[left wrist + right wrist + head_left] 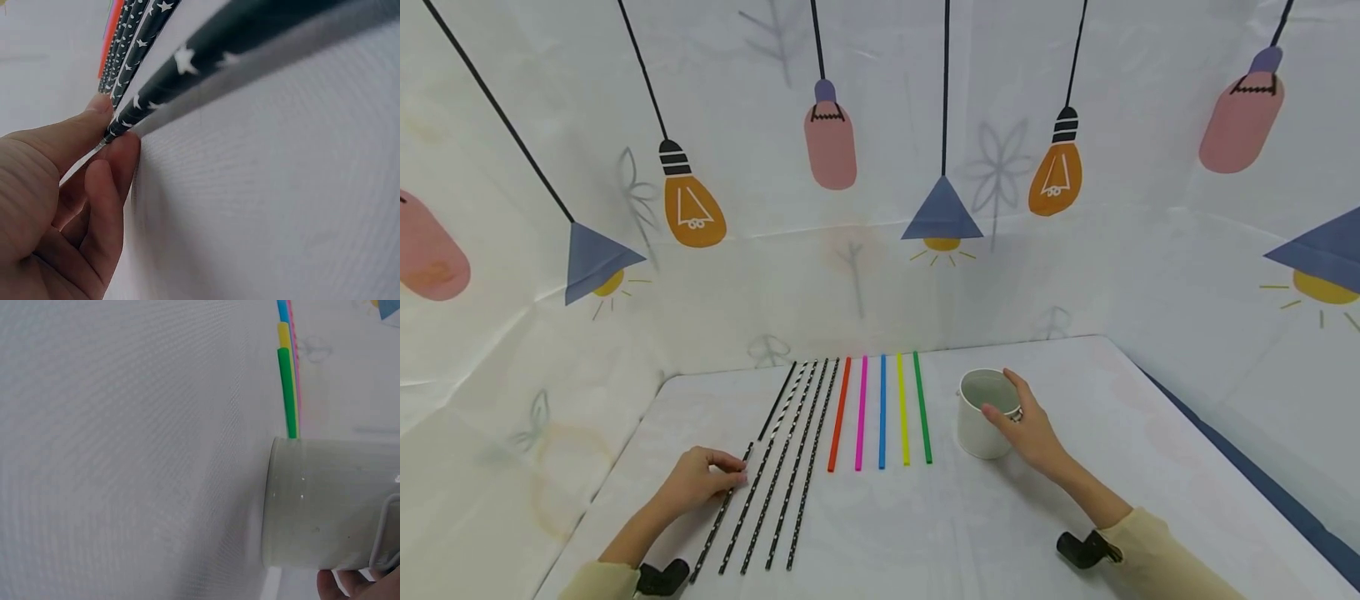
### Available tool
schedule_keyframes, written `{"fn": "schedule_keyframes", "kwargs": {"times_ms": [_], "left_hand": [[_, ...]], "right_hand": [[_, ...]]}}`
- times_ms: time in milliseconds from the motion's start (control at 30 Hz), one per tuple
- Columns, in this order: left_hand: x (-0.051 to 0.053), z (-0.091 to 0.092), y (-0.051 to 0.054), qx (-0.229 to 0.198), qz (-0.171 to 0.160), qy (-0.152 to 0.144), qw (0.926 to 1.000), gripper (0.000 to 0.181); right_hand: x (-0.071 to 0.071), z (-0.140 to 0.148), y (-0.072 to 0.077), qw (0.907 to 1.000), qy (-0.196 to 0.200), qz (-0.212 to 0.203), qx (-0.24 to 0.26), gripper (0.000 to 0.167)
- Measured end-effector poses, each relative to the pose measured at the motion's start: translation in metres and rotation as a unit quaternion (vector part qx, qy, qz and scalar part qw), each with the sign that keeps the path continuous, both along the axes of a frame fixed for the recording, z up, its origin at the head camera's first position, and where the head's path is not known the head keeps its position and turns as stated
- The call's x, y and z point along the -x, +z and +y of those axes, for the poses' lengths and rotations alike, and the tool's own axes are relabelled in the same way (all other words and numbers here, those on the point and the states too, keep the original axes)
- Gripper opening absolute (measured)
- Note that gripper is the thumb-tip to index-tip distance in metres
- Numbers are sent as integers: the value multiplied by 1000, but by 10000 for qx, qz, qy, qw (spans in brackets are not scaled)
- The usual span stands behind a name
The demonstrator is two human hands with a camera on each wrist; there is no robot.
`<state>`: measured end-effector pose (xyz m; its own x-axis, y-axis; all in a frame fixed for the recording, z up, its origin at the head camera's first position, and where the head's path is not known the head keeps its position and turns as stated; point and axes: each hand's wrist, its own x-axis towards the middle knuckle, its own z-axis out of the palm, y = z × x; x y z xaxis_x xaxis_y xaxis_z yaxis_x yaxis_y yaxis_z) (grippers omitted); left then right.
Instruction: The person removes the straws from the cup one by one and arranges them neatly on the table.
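Note:
Several black straws with white patterns lie in slanting lines on the white table. My left hand (703,479) pinches the leftmost lower straw (718,525) near its far end, between thumb and fingers. White stars cover this straw (187,60) in the left wrist view. Another black straw (777,402) lies just beyond its far end. At the right, a white bucket (981,429) with a thin handle stands upright. My right hand (1033,433) grips its right side, thumb at the rim. In the right wrist view the fingers (328,586) touch the bucket wall; the palm is hidden.
Between the black straws and the bucket lie a red straw (839,414), a pink straw (861,414), a blue straw (882,414), a yellow straw (903,414) and a green straw (922,408), side by side. A lamp-printed white sheet (880,283) rises behind the table (970,533).

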<state>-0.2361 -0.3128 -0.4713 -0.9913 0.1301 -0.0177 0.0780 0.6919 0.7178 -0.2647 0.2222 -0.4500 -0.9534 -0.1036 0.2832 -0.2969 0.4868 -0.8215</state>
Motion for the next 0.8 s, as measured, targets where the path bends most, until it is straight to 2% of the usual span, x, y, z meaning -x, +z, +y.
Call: {"fn": "schedule_keyframes", "kwargs": {"times_ms": [233, 600, 800], "left_hand": [[0, 3, 2, 262, 236, -196, 9992, 15], [5, 3, -2, 353, 311, -393, 9981, 9], [7, 3, -4, 344, 275, -355, 9984, 8]], "right_hand": [[-1, 0, 1, 10000, -7, 5, 50, 78], [-2, -1, 1, 10000, 15, 57, 27, 78], [-2, -2, 1, 9999, 52, 29, 84, 78]]}}
